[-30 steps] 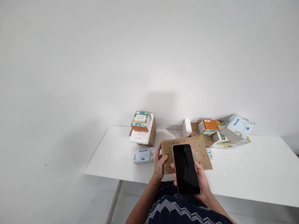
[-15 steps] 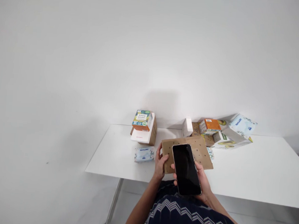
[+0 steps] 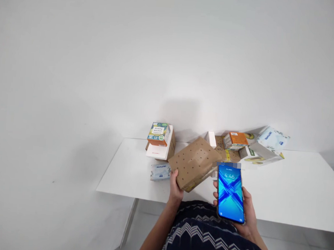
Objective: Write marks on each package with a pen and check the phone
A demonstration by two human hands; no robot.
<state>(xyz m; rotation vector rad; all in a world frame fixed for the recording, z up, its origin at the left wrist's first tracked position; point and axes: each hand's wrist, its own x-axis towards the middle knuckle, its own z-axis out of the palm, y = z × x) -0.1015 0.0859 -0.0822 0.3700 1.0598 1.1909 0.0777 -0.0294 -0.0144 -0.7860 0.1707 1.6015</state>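
My left hand [image 3: 176,188] is closed on the near left corner of a brown cardboard box [image 3: 194,158] with small dark dots. The box is tilted above the table, its far right corner raised. In my right hand [image 3: 249,211] is a smartphone [image 3: 231,193], held upright with the fingers wrapped round its edges. Its lit blue lock screen reads 4:46. A pale blue tissue pack [image 3: 160,171] lies just left of the box, close to my left hand.
At the left of the white table [image 3: 121,175], a colourful Binking box [image 3: 157,134] rests on a white box [image 3: 157,152]. Along the wall on the right are a small white box [image 3: 211,139], an orange box [image 3: 236,139], an avocado-print carton [image 3: 259,159] and another tissue pack [image 3: 273,138].
The phone has moved right, away from the box, and its dark screen has lit up. My left hand has turned and tilted the cardboard box, swinging it up and left.
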